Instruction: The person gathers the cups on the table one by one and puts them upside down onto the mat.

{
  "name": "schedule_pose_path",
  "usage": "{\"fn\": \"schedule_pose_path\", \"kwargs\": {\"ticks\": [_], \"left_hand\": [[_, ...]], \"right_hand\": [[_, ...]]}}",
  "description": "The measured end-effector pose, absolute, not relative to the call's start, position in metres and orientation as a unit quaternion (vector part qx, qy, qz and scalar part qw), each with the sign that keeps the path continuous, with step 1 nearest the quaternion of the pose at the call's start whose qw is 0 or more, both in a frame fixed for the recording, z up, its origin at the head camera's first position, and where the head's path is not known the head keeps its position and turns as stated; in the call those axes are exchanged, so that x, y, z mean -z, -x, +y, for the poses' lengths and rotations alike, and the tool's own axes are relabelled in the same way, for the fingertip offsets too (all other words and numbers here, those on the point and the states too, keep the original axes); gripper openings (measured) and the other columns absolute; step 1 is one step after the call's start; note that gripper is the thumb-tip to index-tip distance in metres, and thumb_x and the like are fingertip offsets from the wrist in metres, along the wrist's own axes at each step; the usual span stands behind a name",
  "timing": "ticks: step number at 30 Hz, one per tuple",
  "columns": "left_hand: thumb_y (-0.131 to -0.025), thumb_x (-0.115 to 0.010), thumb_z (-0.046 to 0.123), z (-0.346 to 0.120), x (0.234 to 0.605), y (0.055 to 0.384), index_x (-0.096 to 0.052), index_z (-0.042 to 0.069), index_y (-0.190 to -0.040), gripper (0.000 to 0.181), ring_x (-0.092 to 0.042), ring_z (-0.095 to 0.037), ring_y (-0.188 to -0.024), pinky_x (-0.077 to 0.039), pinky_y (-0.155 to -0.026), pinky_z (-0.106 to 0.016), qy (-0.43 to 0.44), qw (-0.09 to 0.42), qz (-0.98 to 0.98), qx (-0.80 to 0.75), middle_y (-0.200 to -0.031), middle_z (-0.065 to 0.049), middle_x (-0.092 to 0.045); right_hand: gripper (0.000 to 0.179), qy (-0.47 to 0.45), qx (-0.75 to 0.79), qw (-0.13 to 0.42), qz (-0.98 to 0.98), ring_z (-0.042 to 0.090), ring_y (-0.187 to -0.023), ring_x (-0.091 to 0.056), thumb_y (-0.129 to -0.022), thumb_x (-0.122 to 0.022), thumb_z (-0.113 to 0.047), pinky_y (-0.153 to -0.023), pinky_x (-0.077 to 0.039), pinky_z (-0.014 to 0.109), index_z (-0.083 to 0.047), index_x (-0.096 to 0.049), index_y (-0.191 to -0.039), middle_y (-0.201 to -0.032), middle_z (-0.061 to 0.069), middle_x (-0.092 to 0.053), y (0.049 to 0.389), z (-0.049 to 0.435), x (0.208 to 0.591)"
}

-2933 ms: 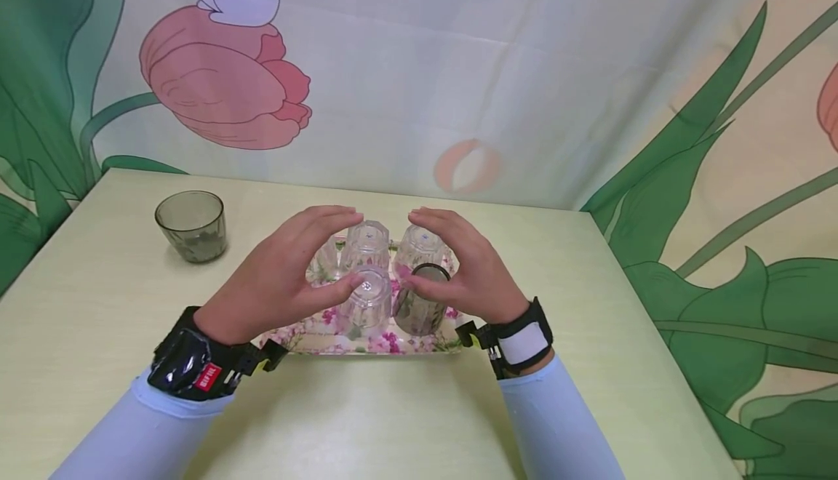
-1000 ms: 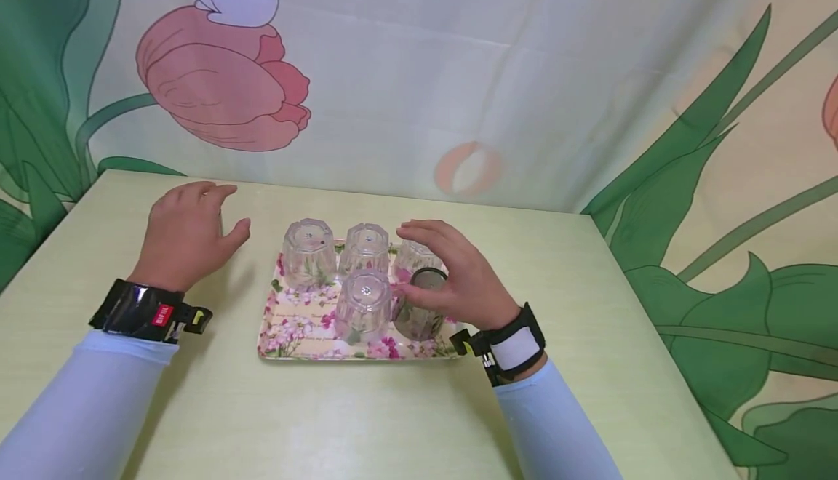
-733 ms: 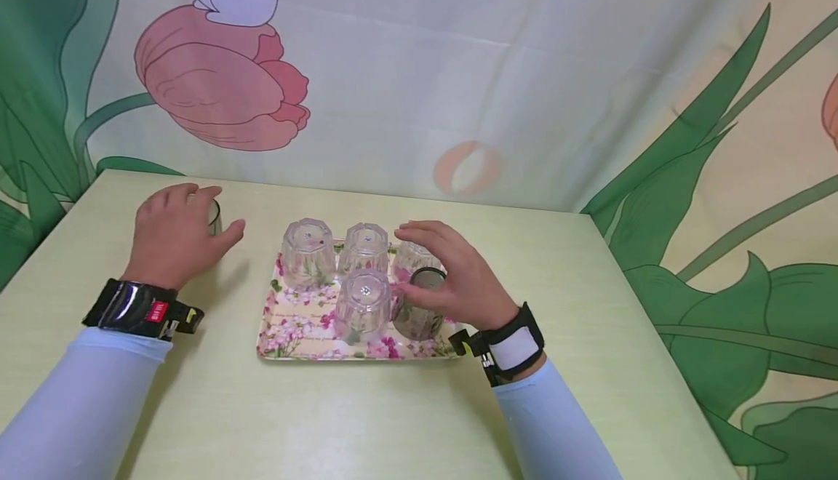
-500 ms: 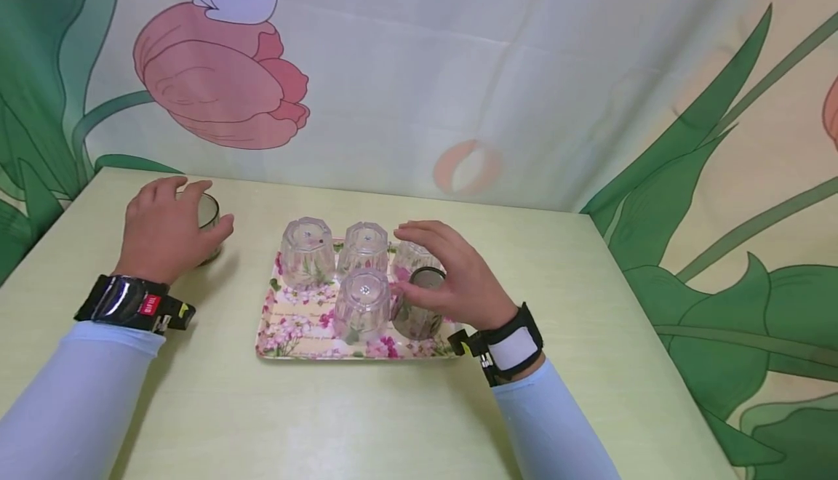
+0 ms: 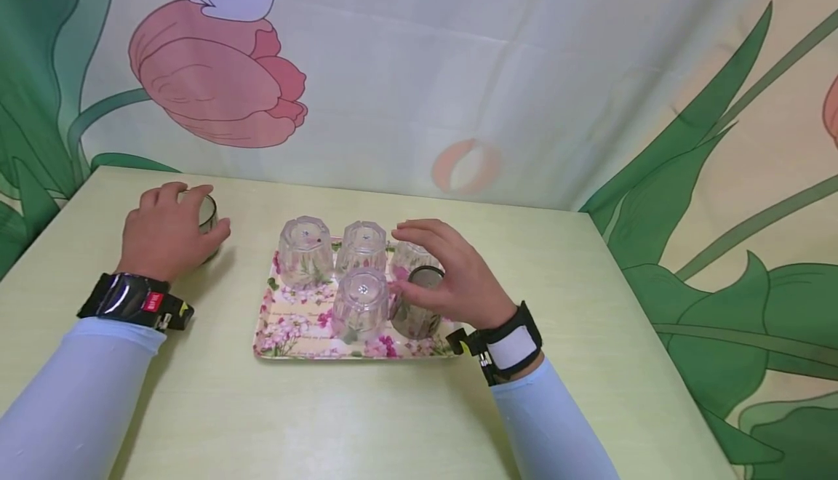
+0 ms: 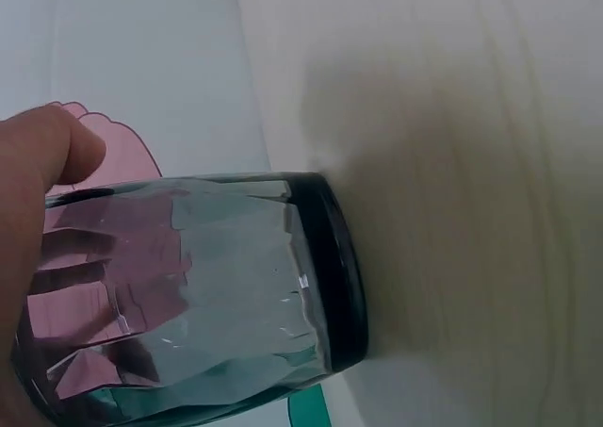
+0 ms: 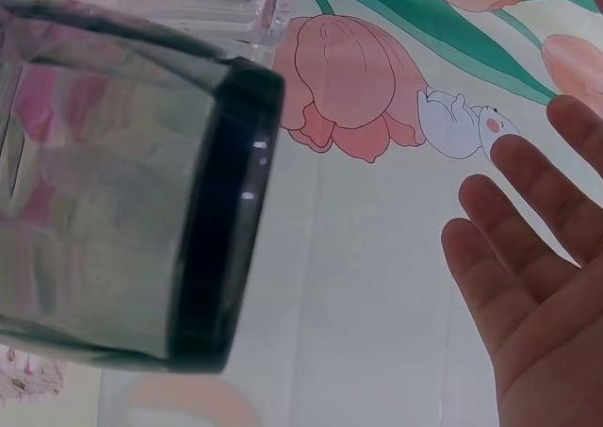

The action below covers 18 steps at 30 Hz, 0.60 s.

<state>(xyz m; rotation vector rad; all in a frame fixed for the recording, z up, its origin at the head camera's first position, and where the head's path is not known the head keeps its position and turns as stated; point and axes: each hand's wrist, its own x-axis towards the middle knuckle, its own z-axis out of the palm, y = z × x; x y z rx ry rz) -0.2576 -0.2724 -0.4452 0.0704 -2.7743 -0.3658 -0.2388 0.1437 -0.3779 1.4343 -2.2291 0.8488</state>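
Observation:
At the table's left, my left hand (image 5: 160, 240) curls round an upright smoky grey drinking glass (image 5: 208, 209). The left wrist view has that glass (image 6: 226, 286) with its thick dark base at the tabletop and fingers showing through its upper wall. My right hand (image 5: 461, 276) is held over the tray's right side, fingers spread and holding nothing. Just beneath its thumb, another smoky glass (image 5: 415, 320) stands upside down, its dark base up. In the right wrist view a gap separates this glass (image 7: 104, 201) from the open fingers (image 7: 513, 257).
A pink-flowered rectangular tray (image 5: 288, 331) lies mid-table. Several clear faceted glasses stand upside down on it, including a back-left glass (image 5: 305, 254) and a front glass (image 5: 361, 305). A printed curtain (image 5: 366, 102) hangs behind the pale table (image 5: 294, 422).
My left hand has moved from above the tray out to the left and closed round the smoky glass there. My right hand stays nearly in place over the tray.

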Motion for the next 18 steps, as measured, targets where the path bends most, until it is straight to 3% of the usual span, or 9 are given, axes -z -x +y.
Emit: {"fn": "schedule_pose_path", "kwargs": {"ticks": [6,13,18], "left_hand": [[-0.096,-0.053,0.04,-0.276,0.4513,0.2614,-0.054,0.011,-0.141,0.054,-0.039,-0.059,-0.123,-0.044,-0.083,-0.076,-0.019,0.177,-0.977,0.121,-0.138,-0.035,-0.044],[-0.095,-0.053,0.041,-0.2763,0.4524,0.2626,-0.04,0.018,-0.153,0.064,-0.036,-0.06,-0.127,-0.043,-0.087,-0.077,-0.022,0.171,-0.978,0.122,-0.142,-0.035,-0.041],[-0.096,-0.053,0.04,-0.2772,0.4526,0.2616,-0.049,0.014,-0.146,0.057,-0.034,-0.059,-0.131,-0.042,-0.088,-0.077,-0.021,0.17,-0.978,0.118,-0.144,-0.036,-0.039]], "right_hand": [[0.057,-0.509,-0.298,0.178,-0.788,0.023,-0.129,-0.053,-0.085,-0.078,-0.025,-0.11,-0.044,0.036,-0.009,-0.058,-0.136,-0.136,0.011,-0.057,0.2382,0.143,0.3772],[0.06,-0.496,-0.31,0.178,-0.791,0.023,-0.128,-0.054,-0.084,-0.078,-0.02,-0.109,-0.045,0.037,-0.008,-0.056,-0.138,-0.136,0.01,-0.058,0.2361,0.1456,0.3728],[0.06,-0.489,-0.324,0.177,-0.79,0.022,-0.127,-0.054,-0.085,-0.078,-0.022,-0.107,-0.046,0.037,-0.01,-0.056,-0.139,-0.135,0.008,-0.058,0.2371,0.1489,0.3718]]}}
